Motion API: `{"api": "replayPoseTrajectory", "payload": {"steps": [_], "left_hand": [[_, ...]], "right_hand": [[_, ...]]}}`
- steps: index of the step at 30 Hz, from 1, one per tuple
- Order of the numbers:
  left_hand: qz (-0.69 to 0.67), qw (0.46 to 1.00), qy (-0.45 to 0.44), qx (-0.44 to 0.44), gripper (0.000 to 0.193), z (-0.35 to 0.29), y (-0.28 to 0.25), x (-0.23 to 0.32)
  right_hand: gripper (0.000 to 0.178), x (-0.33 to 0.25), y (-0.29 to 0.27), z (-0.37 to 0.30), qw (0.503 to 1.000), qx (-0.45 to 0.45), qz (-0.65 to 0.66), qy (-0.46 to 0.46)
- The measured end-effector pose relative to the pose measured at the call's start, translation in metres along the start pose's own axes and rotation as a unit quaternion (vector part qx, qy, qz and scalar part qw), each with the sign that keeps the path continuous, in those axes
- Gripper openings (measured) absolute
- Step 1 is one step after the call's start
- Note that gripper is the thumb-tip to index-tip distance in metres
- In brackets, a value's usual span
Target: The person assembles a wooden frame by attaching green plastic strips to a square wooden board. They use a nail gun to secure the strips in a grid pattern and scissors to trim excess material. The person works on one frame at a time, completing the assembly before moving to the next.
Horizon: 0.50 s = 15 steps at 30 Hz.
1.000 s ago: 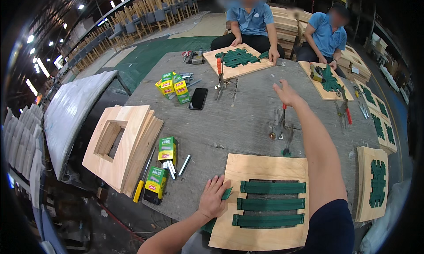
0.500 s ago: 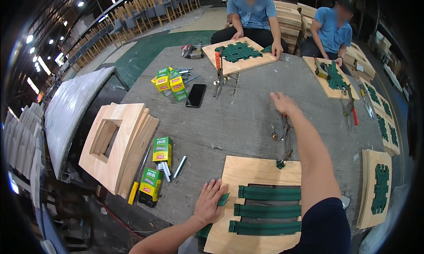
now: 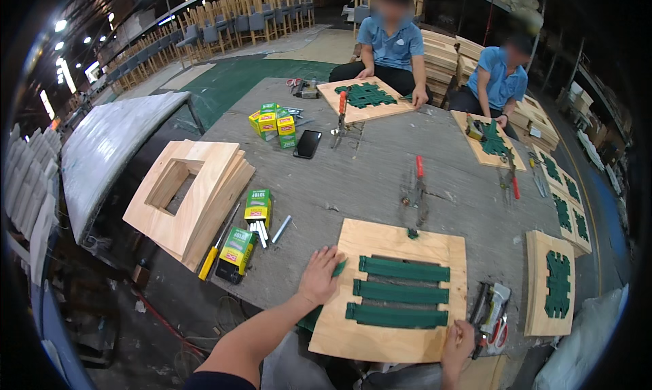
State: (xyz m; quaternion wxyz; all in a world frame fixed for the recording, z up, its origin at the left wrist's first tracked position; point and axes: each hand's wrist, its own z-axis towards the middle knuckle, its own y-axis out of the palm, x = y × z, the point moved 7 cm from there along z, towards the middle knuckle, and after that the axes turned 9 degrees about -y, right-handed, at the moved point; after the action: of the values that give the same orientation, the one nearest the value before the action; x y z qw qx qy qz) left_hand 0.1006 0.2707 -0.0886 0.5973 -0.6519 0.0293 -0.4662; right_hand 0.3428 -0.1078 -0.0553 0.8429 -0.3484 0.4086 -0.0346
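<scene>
A wooden board (image 3: 401, 230) lies in front of me, with three green webbing straps (image 3: 401, 293) running side by side across its rectangular opening. My left hand (image 3: 320, 276) is closed at the board's left edge; a piece of green strap (image 3: 339, 268) shows by its fingertips, and more green hangs below the wrist. Closed at the board's lower right edge is my right hand (image 3: 458, 342), fingers curled against the wood. Beyond the board's far edge lies a red-handled clamp (image 3: 419, 179), with a small green scrap near its lower end. A staple gun (image 3: 496, 302) and red-handled scissors (image 3: 500, 331) lie right of the board.
Stacked frame boards (image 3: 197, 200) stand left, beside staple boxes (image 3: 238, 246), a yellow-handled screwdriver (image 3: 208, 264) and loose staples. Farther off are a phone (image 3: 308, 144) and more boxes. Two co-workers sit opposite with woven boards (image 3: 367, 95). A woven board stack (image 3: 558, 285) is at right.
My right hand has come back from the far clamp to the board's lower right edge. The clamp's red handle now shows. My left hand stays at the left edge; the view has shifted.
</scene>
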Motion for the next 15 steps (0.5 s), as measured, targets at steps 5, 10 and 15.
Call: {"api": "replayPoseTrajectory", "payload": {"steps": [5,10,15], "left_hand": [[0.012,0.999,-0.012,0.041,0.046,-0.006,-0.020,-0.005],[-0.183,0.968,-0.170,0.016,0.041,-0.058,-0.031,0.015],[-0.343,0.893,-0.291,-0.003,0.044,-0.171,-0.044,0.019]], "right_hand": [[0.040,-0.009,-0.022,-0.045,0.986,-0.078,-0.142,0.037],[0.055,-0.003,-0.038,-0.049,0.967,-0.137,-0.160,0.140],[0.062,0.002,-0.040,-0.058,0.967,-0.141,-0.165,0.133]]}}
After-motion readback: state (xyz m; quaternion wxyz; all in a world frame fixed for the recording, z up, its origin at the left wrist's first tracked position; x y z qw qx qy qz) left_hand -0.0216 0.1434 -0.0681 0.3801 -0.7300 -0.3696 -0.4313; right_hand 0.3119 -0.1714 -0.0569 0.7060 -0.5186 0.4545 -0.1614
